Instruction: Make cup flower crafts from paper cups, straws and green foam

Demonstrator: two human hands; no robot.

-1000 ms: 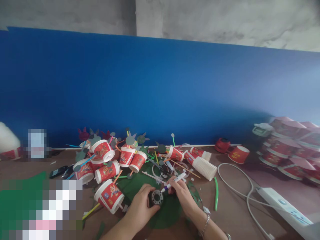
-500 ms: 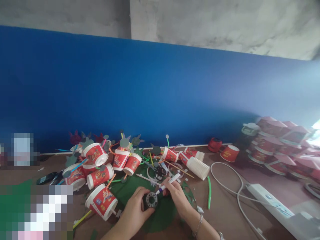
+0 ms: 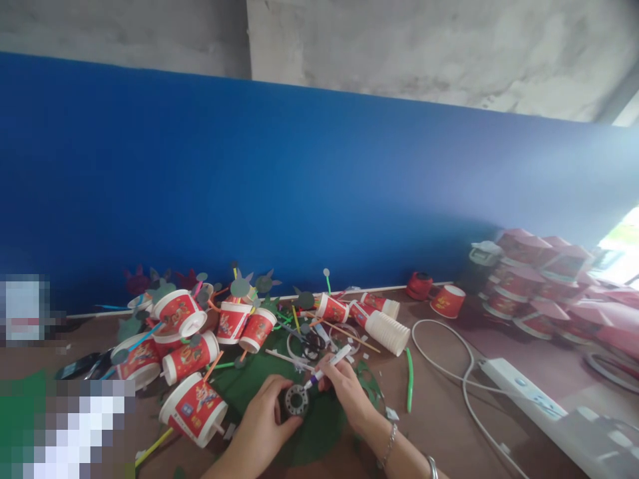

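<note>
My left hand (image 3: 269, 422) grips a dark round ring (image 3: 297, 400) by its side, thumb in front and fingers behind. Small spots or holes circle the ring's paler grey face, and green shows through its centre. In my right hand (image 3: 352, 396) is a white marker pen (image 3: 340, 354) with a purple-blue front part. Its tip points down-left and meets the ring's upper right edge; whether it touches the ring or the paper I cannot tell. Dark green paper (image 3: 319, 439) lies under both hands.
Red paper cups (image 3: 196, 407) with coloured straws crowd the left. Scissors (image 3: 313, 341) and a nested cup stack (image 3: 389, 332) lie beyond my hands. At right are a white cable (image 3: 466, 359), a power strip (image 3: 522, 386) and stacked pink-topped cups (image 3: 544, 283). A blue wall panel (image 3: 309, 179) stands behind.
The whole scene has shifted slightly left in view. Both hands keep their hold on the ring and the marker pen, with the pen's tip still at the ring's edge.
</note>
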